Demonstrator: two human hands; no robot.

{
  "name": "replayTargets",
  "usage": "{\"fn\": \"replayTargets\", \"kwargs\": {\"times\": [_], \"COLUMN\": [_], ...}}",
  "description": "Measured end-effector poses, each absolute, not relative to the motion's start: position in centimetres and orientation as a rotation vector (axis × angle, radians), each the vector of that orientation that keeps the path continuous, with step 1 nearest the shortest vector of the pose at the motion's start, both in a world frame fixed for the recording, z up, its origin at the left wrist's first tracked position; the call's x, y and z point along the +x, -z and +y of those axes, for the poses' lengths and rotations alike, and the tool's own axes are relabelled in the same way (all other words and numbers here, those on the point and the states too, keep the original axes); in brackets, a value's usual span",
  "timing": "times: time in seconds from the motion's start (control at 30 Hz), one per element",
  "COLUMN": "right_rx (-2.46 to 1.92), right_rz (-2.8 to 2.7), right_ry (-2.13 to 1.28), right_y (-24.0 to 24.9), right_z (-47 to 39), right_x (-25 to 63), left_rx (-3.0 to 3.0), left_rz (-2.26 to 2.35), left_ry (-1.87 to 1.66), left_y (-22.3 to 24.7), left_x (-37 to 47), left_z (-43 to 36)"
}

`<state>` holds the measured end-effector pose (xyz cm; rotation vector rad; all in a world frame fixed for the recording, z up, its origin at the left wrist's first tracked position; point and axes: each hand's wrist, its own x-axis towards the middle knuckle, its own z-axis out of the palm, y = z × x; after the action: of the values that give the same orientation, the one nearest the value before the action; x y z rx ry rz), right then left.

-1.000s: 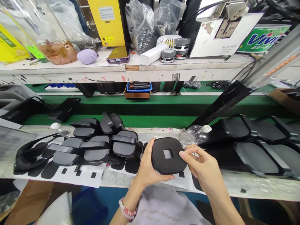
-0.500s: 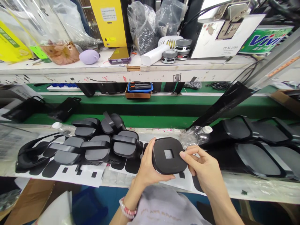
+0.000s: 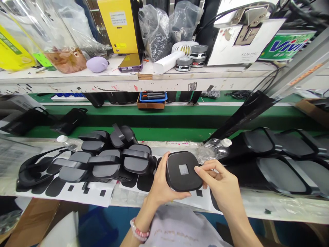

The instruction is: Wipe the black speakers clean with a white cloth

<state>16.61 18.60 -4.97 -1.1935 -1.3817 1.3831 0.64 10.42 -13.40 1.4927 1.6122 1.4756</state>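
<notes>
My left hand [image 3: 159, 183] is wrapped around the left side and lower edge of a black rounded-square speaker [image 3: 180, 188], its flat end tilted up toward me. A thin black adhesive pad [image 3: 177, 159] covers that end, with a small square cut-out showing a pale patch. My right hand [image 3: 218, 180] is closed, thumb and index finger pinched at the pad's right edge; its other fingers are curled and partly hidden. Below and behind lies a white backing sheet [image 3: 205, 200] with black pads and small black squares on it.
Several black speakers with handles [image 3: 137, 157] crowd the left of the bench, beside a second backing sheet [image 3: 95, 195]. Larger black units [image 3: 280, 175] stand at the right. Clear plastic bottles [image 3: 218, 149] lie behind my hands. A cluttered white shelf [image 3: 167, 80] spans above.
The view has shifted slightly. Both hands keep their hold, and the right fingertips have moved a little up and left along the pad's right edge.
</notes>
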Motion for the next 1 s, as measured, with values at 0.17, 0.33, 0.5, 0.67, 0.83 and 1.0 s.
{"fn": "replayTargets", "kwargs": {"times": [0.17,0.33,0.5,0.67,0.83,1.0], "right_rx": [-1.2,-1.22,-1.416,-0.917,-1.009,-1.302], "right_rz": [-1.43,-1.711,-2.093,-2.397,-2.664,-2.557], "right_ry": [-1.31,-1.01,-0.168,0.123,0.039,-0.021], "right_y": [5.0,5.7,5.0,4.6,6.3,6.5], "right_z": [18.2,18.0,18.4,17.0,17.3,18.0], "right_x": [16.3,16.6,17.3,15.6,14.6,14.5], "left_rx": [1.499,1.503,1.516,1.567,1.606,1.556], "left_rz": [1.62,1.665,1.71,1.711,1.793,1.758], "left_ry": [-1.472,-1.456,-1.469,-1.462,-1.445,-1.41], "left_y": [13.5,13.2,13.1,13.6,13.2,12.7], "left_x": [0.7,0.7,0.8,0.7,1.2,1.4], "left_z": [10.3,10.2,10.3,10.2,10.5,11.1]}}
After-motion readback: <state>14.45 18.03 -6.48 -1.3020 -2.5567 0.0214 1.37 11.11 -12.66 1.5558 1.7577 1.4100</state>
